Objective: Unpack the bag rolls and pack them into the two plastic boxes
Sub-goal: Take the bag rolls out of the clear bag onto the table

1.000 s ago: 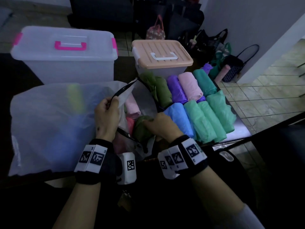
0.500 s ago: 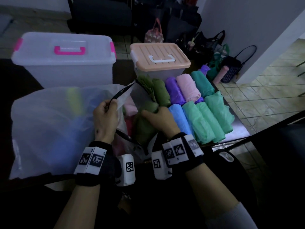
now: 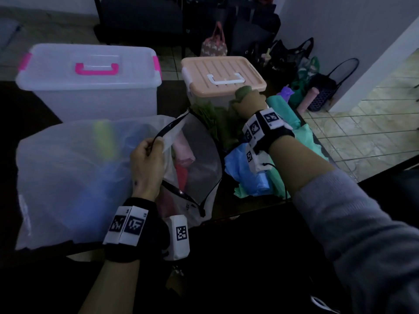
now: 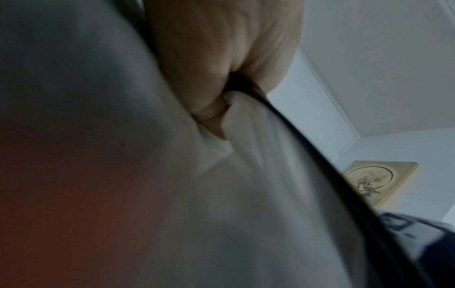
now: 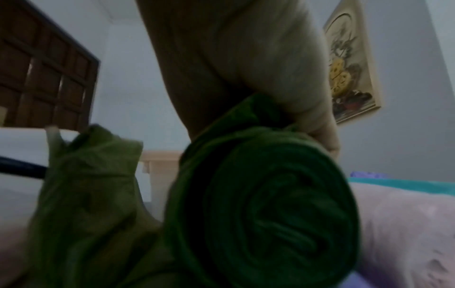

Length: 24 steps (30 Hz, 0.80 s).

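My left hand (image 3: 149, 150) pinches the black-trimmed rim of the big translucent storage bag (image 3: 72, 177) and holds its mouth open; the same pinch on the black trim (image 4: 248, 91) fills the left wrist view. Pink and red rolls (image 3: 184, 155) lie inside the mouth. My right hand (image 3: 248, 102) grips a dark green bag roll (image 3: 242, 90), its spiral end (image 5: 265, 204) facing the right wrist camera, just in front of the peach-lidded box (image 3: 223, 74). Other rolls, olive (image 3: 210, 118), blue (image 3: 246, 168) and mint (image 3: 310, 137), lie in rows under my right arm.
A larger clear box (image 3: 90, 80) with a pink handle stands shut at the back left. The table's right edge (image 3: 326, 155) drops to a tiled floor. Handbags (image 3: 322, 87) and a pink roll stand on the floor against the wall.
My right hand has lifted the dark green roll out of the bag's mouth and carried it forward to the row by the peach-lidded box. The left hand has kept its hold on the rim.
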### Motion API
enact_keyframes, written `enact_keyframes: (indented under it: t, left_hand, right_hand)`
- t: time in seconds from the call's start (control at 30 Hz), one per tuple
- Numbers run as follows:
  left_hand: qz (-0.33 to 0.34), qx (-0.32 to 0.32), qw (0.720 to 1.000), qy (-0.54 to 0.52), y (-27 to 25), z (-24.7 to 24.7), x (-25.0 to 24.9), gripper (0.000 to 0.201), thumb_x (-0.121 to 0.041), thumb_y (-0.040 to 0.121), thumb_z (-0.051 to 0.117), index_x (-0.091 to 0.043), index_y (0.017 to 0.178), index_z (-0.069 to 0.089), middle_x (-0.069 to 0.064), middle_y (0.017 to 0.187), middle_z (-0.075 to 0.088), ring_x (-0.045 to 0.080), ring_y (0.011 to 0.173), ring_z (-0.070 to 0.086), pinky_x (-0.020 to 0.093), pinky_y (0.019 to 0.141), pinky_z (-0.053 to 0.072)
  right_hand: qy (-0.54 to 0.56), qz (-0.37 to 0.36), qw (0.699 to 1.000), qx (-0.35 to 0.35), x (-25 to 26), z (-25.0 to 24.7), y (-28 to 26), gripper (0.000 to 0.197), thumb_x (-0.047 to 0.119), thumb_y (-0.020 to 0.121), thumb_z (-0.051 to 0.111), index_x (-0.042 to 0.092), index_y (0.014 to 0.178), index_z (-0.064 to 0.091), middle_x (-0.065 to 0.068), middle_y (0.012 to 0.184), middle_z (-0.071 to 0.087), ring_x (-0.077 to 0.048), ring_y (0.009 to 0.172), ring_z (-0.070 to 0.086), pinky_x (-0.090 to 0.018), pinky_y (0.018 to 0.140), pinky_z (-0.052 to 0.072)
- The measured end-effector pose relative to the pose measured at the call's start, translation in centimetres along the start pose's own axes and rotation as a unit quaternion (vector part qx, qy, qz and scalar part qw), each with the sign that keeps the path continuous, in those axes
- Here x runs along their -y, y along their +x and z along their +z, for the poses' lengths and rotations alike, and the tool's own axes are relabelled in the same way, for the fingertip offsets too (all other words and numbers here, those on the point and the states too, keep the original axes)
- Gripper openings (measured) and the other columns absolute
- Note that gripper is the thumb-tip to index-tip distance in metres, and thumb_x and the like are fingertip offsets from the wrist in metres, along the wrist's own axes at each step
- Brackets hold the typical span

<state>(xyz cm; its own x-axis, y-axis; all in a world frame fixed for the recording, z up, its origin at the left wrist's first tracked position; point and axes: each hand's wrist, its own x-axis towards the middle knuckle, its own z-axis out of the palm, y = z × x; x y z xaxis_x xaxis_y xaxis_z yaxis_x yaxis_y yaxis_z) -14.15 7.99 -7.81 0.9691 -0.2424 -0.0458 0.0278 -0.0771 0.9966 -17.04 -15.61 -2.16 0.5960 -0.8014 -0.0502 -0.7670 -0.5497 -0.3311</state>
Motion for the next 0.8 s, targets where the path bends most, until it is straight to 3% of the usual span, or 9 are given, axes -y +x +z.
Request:
enact_keyframes:
  t: [0.07,0.2,0.3,0.5,0.6,0.63,0.7,0.73,0.8]
  left_hand:
    - [0.001,0.000,1.000,0.005,0.0,-0.1,-0.1,0.017,-0.019,0.094,0.049,-0.013,0.080,0.056,-0.006,0.063,0.048,0.005,0.056,0.041,0.012,0.049,0.033]
    - [-0.013,0.005,1.000,-0.008,0.0,-0.2,-0.1,0.022,-0.019,0.094,0.049,-0.019,0.074,0.056,-0.006,0.065,0.050,0.006,0.059,0.043,0.020,0.056,0.036]
    - [-0.019,0.003,1.000,-0.018,0.1,-0.2,0.1,0.027,-0.020,0.094,0.050,-0.023,0.068,0.054,-0.004,0.062,0.048,0.007,0.058,0.041,0.024,0.058,0.035]
    - [-0.025,-0.005,0.999,-0.019,0.2,-0.2,0.1,0.030,-0.021,0.094,0.051,-0.023,0.064,0.051,-0.004,0.060,0.045,0.008,0.057,0.040,0.024,0.057,0.033]
    - [-0.027,-0.014,0.999,-0.026,0.2,-0.2,0.0,0.030,-0.020,0.093,0.051,-0.023,0.063,0.052,-0.004,0.060,0.046,0.008,0.057,0.041,0.025,0.058,0.034]
    - [-0.028,-0.016,0.999,-0.025,0.2,-0.2,0.0,0.030,-0.020,0.093,0.051,-0.023,0.063,0.052,-0.004,0.060,0.046,0.008,0.058,0.041,0.027,0.059,0.034]
    - [-0.037,-0.021,0.999,-0.025,0.2,-0.3,0.1,0.031,-0.023,0.092,0.052,-0.023,0.060,0.050,-0.004,0.059,0.045,0.009,0.058,0.040,0.029,0.062,0.033]
    - [-0.040,-0.023,0.999,-0.028,0.3,-0.3,0.1,0.033,-0.023,0.091,0.052,-0.023,0.059,0.048,-0.004,0.058,0.043,0.010,0.057,0.039,0.030,0.062,0.033]
    - [-0.039,-0.024,0.998,-0.035,0.3,-0.5,0.0,0.033,-0.024,0.091,0.052,-0.023,0.058,0.047,-0.003,0.058,0.042,0.010,0.058,0.039,0.029,0.061,0.032]
  right_hand:
    - [-0.061,-0.023,0.998,0.003,0.3,0.8,0.1,0.035,0.024,0.095,0.048,0.002,0.122,0.045,-0.021,0.127,0.049,-0.037,0.118,0.047,-0.036,0.079,0.040]
    - [-0.139,-0.050,0.989,-0.006,0.1,1.8,0.2,0.028,0.012,0.095,0.043,0.005,0.122,0.048,-0.015,0.124,0.054,-0.033,0.115,0.053,-0.035,0.079,0.043]
    - [-0.201,-0.092,0.975,0.019,-0.7,2.1,-0.5,0.032,0.018,0.095,0.045,0.006,0.124,0.048,-0.013,0.128,0.052,-0.033,0.118,0.051,-0.036,0.089,0.043]
    - [-0.107,-0.031,0.991,0.072,0.7,2.1,0.8,0.043,0.039,0.098,0.036,0.014,0.131,0.048,-0.010,0.136,0.050,-0.030,0.124,0.046,-0.038,0.098,0.035]
    - [0.000,0.020,1.000,-0.024,1.2,0.6,-0.1,0.046,0.028,0.095,0.043,0.005,0.134,0.040,-0.016,0.137,0.042,-0.033,0.127,0.038,-0.036,0.102,0.032]
    - [0.039,-0.006,0.997,-0.064,1.2,0.2,-0.8,0.039,0.020,0.093,0.044,0.003,0.128,0.043,-0.014,0.130,0.046,-0.029,0.122,0.043,-0.030,0.096,0.035]
    - [0.127,-0.064,0.987,-0.078,2.1,-0.3,-3.3,0.016,0.013,0.092,0.043,0.005,0.096,0.056,-0.003,0.095,0.058,-0.015,0.087,0.055,-0.013,0.070,0.037]
    - [0.166,-0.077,0.982,-0.036,2.4,0.1,-4.4,0.018,0.013,0.091,0.045,0.006,0.080,0.057,-0.002,0.079,0.058,-0.012,0.070,0.052,-0.013,0.061,0.039]
    - [0.214,-0.077,0.966,0.127,3.4,1.6,-6.7,0.024,0.012,0.089,0.050,-0.001,0.076,0.065,-0.010,0.073,0.062,-0.016,0.063,0.054,-0.026,0.063,0.046]
